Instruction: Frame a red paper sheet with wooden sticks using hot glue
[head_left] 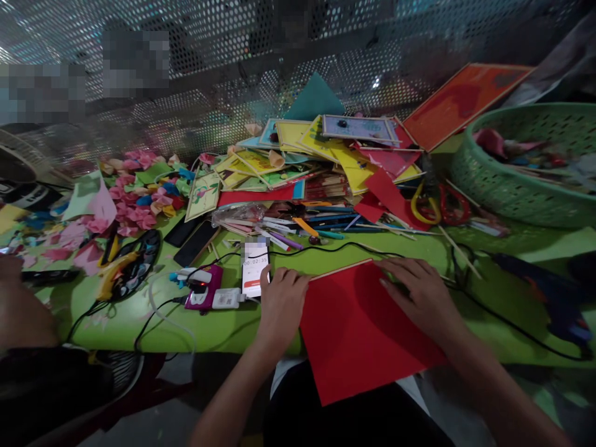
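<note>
Head cam: red sheet [358,335], smooth, matte, roughly square, prob. paper or card, lies part on the worktop [223,335], near part overhanging its edge above the wearer's lap. Thin pale stick [342,269] runs along its far edge. L hand [284,304] is at the far L corner, R hand [421,295] over the far R corner, fingers spread. Grip: both on the sheet, but can't tell if pinching or just resting; undersides hidden.

Close by: phone [255,273] w/ lit timer just beside L hand; glossy purple power strip [212,282] & white adaptor further L. Thin blk cable [326,249] crosses just beyond the stick, in the way on the far side. Behind: loose heap of pens [279,226], then flat decorated cards [298,139] piled up. To R: yellow-handled scissors [435,214], rigid green slotted basket [512,192], dark glue gun [544,288]. To L: yellow glue gun [116,276], crinkly folded paper flowers [135,214], another person's arm [23,310] at frame edge. Background: perforated metal-like panel [209,74].
</note>
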A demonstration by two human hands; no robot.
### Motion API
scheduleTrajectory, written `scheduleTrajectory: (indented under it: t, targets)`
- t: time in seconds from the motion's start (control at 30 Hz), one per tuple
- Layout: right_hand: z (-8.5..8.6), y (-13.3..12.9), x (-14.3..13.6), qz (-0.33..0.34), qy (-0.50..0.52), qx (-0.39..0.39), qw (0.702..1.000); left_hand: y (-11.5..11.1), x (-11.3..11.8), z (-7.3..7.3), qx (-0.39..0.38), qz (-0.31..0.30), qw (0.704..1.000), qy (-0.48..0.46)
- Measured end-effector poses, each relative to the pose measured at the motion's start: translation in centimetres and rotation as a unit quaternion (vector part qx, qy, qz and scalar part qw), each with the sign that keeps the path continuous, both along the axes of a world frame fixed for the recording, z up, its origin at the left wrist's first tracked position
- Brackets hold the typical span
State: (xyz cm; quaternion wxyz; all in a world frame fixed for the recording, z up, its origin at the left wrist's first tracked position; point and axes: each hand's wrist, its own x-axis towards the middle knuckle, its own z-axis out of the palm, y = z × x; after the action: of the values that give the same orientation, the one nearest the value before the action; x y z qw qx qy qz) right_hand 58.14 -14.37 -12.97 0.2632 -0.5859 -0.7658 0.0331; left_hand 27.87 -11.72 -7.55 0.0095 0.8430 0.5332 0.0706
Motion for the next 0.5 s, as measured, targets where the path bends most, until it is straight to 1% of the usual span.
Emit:
scheduleTrajectory:
  t: [0.13,0.27,0.37,0.5]
  targets:
    - [0.6,0.0,-0.1,0.003,0.016,0.025,1.000,-0.4,-0.2,0.3,-0.002,0.000,1.000,0.004]
    - [1.1,0.1,0.3,0.015,0.035,0.041,0.998,-1.4,-0.6,0.8,-0.013,0.003,1.000,0.014]
    - [1.5,-0.4,1.2,0.038,0.029,0.020,0.999,-2.2,-1.2,1.1,-0.028,0.013,0.999,0.018]
    - [2.1,-2.7,2.0,0.087,-0.020,-0.027,0.996,-3.4,-2.2,1.1,-0.040,0.018,0.999,0.000]
